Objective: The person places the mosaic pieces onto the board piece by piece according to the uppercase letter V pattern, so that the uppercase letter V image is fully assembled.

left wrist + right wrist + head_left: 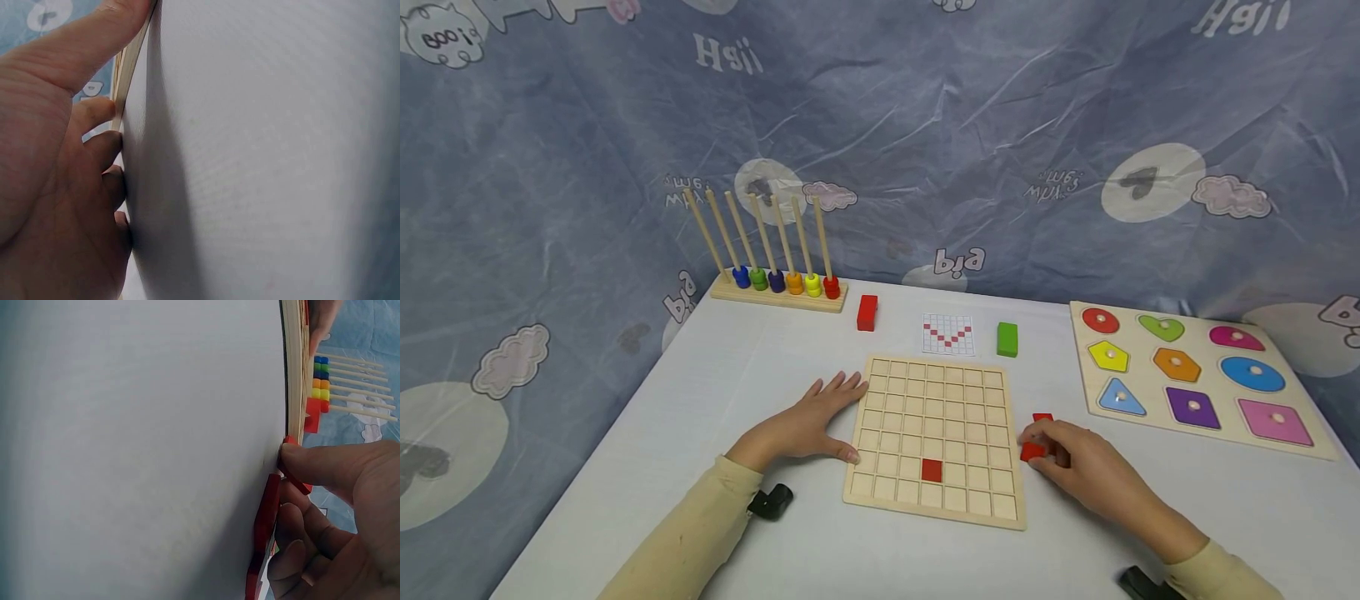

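One grid board [936, 437] lies near the front edge of the table [775, 550], a single red tile [931, 470] seated in a cell of its second row from the front. Just off the board's right edge lie two more red tiles: the right hand [1093, 471] pinches one [1032, 451] between thumb and fingertips, and the other [1042, 417] lies just behind it. In the right wrist view the thumb [325, 464] presses that tile's edge close by the board, with the fingers curled below it. The left hand [808, 421] lies flat on the table at the board's left edge, fingers spread and straight, thumb tip against the board's front left side; the left wrist view shows the thumb [87, 47] along the board's edge [128, 65].

Behind the board lie one pattern card [948, 334], one red block [867, 312] to its left and one green block [1007, 339] to its right. At the back left corner stands one rod rack [775, 287] with seven rods and six coloured beads at their feet. Along the right edge lies one shape puzzle [1195, 375] holding nine pieces
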Action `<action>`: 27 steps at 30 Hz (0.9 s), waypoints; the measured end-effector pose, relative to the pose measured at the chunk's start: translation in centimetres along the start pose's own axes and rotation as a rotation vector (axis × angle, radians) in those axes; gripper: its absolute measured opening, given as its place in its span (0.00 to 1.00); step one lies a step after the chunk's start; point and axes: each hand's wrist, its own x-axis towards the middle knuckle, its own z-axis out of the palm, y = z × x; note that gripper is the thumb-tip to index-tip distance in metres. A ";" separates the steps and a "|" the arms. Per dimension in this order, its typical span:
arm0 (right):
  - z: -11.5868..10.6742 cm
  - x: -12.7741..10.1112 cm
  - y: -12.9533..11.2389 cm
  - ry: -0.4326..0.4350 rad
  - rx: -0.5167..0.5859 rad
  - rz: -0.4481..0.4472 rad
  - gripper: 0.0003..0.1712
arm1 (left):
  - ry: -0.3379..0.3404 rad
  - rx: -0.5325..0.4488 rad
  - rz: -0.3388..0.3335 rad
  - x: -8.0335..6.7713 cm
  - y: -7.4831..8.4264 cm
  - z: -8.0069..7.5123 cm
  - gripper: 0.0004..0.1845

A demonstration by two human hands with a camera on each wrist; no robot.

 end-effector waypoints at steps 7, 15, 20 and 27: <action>-0.2 0.0 -0.1 -0.009 0.020 -0.017 0.16 | 0.002 -0.003 -0.002 0.0 0.0 0.0 0.61; -0.5 0.1 -0.2 -0.026 0.058 0.017 0.15 | -0.003 -0.001 0.001 -0.1 0.1 0.0 0.60; -0.5 0.2 -0.2 -0.015 0.088 0.030 0.16 | -0.002 0.001 0.001 -0.1 0.1 -0.1 0.60; -0.5 0.4 -0.5 -0.001 0.147 0.022 0.16 | 0.001 0.001 -0.006 -0.1 0.2 -0.1 0.61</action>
